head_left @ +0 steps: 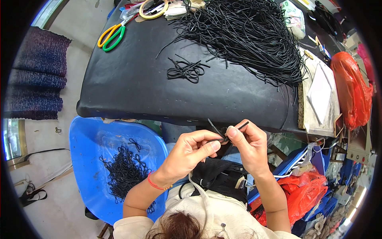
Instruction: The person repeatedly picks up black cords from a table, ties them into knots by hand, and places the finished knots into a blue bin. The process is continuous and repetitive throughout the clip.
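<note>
Both my hands meet just off the near edge of the black-covered table, pinching a thin black cord. My left hand closes thumb and fingers on one part of it. Close beside, my right hand pinches the cord too, with a short end sticking out past the thumb. The part between the fingers is mostly hidden. On the table ahead lies a small looped bundle of black cord. Behind it spreads a big heap of loose black cords.
To my left a blue plastic tub holds many knotted black cords. Scissors with yellow and green handles and a tape roll lie at the far left. A board and red plastic bags are on the right.
</note>
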Demonstrator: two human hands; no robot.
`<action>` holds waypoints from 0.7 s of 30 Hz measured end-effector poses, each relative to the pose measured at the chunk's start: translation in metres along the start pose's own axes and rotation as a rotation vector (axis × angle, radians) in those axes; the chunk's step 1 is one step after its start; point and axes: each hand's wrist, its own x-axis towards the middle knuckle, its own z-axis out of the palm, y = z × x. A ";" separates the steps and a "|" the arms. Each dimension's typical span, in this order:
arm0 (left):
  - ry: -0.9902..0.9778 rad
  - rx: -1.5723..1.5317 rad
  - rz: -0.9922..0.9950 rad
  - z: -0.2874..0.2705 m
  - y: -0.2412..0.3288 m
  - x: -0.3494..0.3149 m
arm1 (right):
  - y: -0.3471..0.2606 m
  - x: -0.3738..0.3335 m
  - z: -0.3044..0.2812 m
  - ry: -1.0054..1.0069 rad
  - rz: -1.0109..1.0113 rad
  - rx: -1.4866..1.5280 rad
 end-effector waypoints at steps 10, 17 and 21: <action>0.043 0.300 0.114 -0.015 0.002 0.010 | -0.006 0.006 -0.004 -0.038 0.293 0.264; 0.045 0.178 0.130 -0.008 0.013 0.011 | 0.003 0.004 -0.009 -0.071 0.223 0.193; 0.063 0.109 0.128 -0.014 0.015 0.020 | -0.003 0.017 -0.008 -0.064 0.157 0.044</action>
